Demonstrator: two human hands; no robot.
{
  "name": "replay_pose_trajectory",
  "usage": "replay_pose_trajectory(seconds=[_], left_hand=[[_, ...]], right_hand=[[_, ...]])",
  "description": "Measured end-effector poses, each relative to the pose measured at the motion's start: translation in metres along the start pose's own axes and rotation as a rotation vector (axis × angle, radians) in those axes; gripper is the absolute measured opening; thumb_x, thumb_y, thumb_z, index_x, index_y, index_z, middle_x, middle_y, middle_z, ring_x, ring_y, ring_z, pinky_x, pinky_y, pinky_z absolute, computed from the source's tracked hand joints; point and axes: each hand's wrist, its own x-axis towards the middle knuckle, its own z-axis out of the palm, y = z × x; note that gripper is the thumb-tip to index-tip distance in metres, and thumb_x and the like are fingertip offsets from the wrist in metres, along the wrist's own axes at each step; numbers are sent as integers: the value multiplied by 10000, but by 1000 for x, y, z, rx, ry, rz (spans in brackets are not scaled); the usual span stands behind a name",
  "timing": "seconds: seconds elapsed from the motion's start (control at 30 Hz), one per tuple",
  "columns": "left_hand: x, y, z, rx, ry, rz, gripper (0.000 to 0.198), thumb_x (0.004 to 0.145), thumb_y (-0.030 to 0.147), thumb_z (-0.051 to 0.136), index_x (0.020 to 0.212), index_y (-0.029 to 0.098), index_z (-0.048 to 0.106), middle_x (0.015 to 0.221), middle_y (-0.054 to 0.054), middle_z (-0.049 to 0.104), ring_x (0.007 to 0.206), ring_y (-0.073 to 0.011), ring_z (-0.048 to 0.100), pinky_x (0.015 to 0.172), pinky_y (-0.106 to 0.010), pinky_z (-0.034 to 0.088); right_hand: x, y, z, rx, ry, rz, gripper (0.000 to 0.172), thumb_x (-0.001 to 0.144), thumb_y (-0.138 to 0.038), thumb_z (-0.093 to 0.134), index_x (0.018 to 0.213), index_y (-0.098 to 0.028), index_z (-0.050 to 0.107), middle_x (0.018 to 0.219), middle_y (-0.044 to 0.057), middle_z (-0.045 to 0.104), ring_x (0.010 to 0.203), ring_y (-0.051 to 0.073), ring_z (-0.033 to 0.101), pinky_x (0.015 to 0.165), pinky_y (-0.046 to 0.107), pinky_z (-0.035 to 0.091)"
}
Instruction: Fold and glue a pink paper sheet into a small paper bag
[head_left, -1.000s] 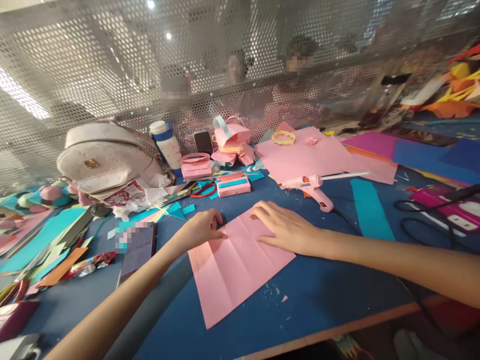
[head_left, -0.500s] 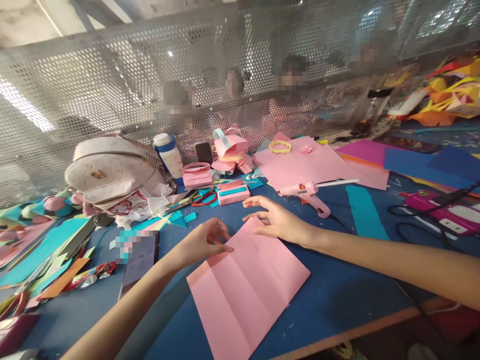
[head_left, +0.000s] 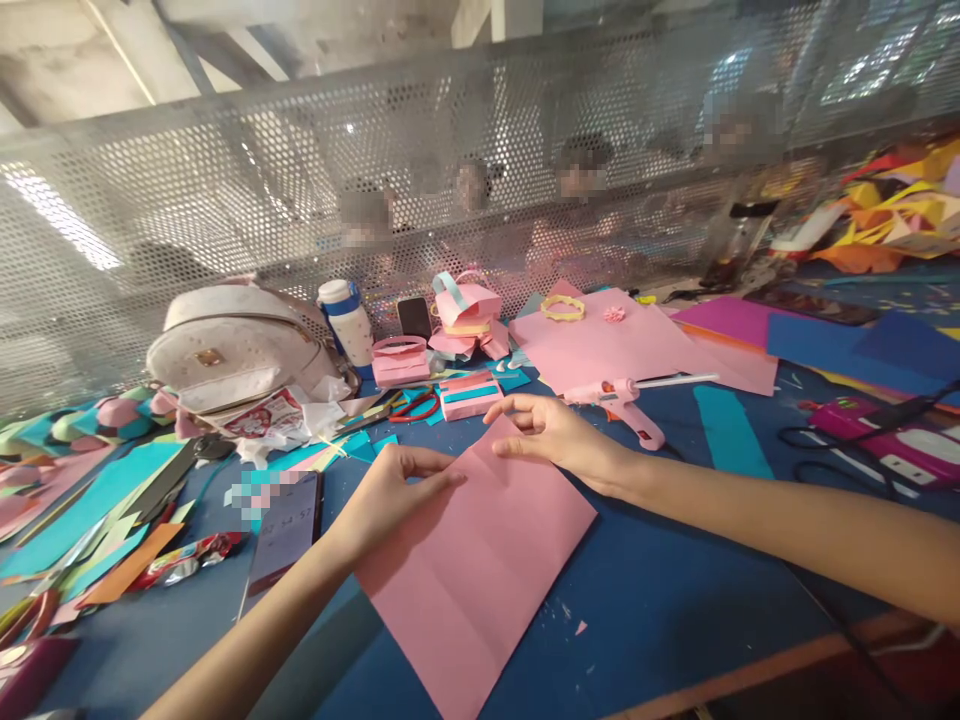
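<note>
Left hand point(head_left: 391, 493) pinches left edge of pink creased paper sheet point(head_left: 480, 565); right hand point(head_left: 559, 440) pinches its far corner, fingers half curled. Sheet lies between hands, mostly flat. Parallel creases seem done; shaping left. Pink plastic glue gun point(head_left: 628, 398) beyond right hand, untouched.

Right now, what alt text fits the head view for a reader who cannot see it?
Two bare hands hold a creased pink sheet on a blue table: the left hand at its left edge, the right hand at its far corner. A glue gun and a backpack lie beyond.
</note>
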Motion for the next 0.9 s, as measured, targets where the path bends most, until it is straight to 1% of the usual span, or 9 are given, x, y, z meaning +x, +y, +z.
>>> replay_pose_trajectory(seconds=[0.1, 0.17, 0.23, 0.3, 0.37, 0.47, 0.6, 0.73, 0.9], left_hand=[[0, 1, 0, -14, -4, 0, 303, 840, 443, 615, 824, 178, 762, 712, -5, 669, 613, -128, 535, 512, -199, 356], [-1, -1, -1, -24, -16, 1, 317, 838, 457, 622, 788, 170, 748, 638, 10, 624, 556, -103, 488, 483, -195, 314], [-3, -2, -3, -42, -32, -8, 368, 845, 481, 614, 701, 157, 715, 548, 31, 548, 490, -76, 415, 454, -196, 254], [-7, -2, -7, -61, -19, -29, 415, 843, 501, 613, 640, 147, 692, 514, 35, 524, 468, -67, 395, 448, -199, 235], [-13, -2, -13, -80, 38, -56, 393, 818, 502, 644, 666, 146, 720, 560, 20, 600, 502, -85, 467, 475, -197, 291], [-20, -2, -23, -95, 187, -66, 327, 762, 485, 706, 769, 166, 777, 691, -10, 721, 606, -140, 590, 555, -212, 401], [-26, -2, -26, -104, 354, -47, 291, 724, 466, 746, 784, 185, 793, 748, -29, 762, 676, -179, 656, 602, -227, 457], [-27, 0, -22, -168, 386, -63, 284, 713, 459, 759, 790, 188, 792, 760, -41, 768, 710, -195, 689, 620, -230, 489], [-27, 0, -21, -144, 409, -43, 263, 704, 442, 768, 768, 188, 788, 767, -42, 769, 743, -211, 706, 649, -242, 517]], right_hand=[[1, -2, 2, 23, -5, 2, 397, 662, -366, 829, 965, -197, 637, 726, -47, 558, 721, 114, 574, 674, 240, 485], [1, -5, 2, 30, -4, -2, 385, 664, -365, 825, 957, -196, 641, 827, -12, 631, 786, 135, 614, 717, 266, 505], [0, -8, 0, 25, 31, -20, 360, 674, -377, 815, 930, -193, 642, 881, 8, 664, 805, 147, 631, 727, 281, 511], [0, -14, -4, -1, 108, -70, 344, 672, -390, 816, 887, -188, 639, 872, 9, 666, 785, 145, 624, 711, 278, 505], [-1, -21, -9, -30, 183, -141, 340, 667, -398, 820, 851, -184, 630, 846, 2, 651, 762, 137, 604, 686, 265, 493], [-5, -31, -15, -31, 234, -215, 345, 677, -410, 812, 841, -186, 608, 838, 6, 632, 761, 139, 582, 657, 258, 488], [-12, -40, -16, -24, 261, -232, 344, 692, -426, 797, 820, -190, 582, 813, 7, 607, 732, 139, 562, 622, 256, 484], [-14, -40, -15, 5, 241, -226, 315, 716, -412, 784, 806, -197, 573, 794, -2, 597, 710, 130, 563, 601, 245, 480], [-13, -37, -16, 3, 237, -208, 304, 744, -428, 761, 818, -201, 573, 790, -3, 592, 704, 130, 572, 584, 242, 481]])
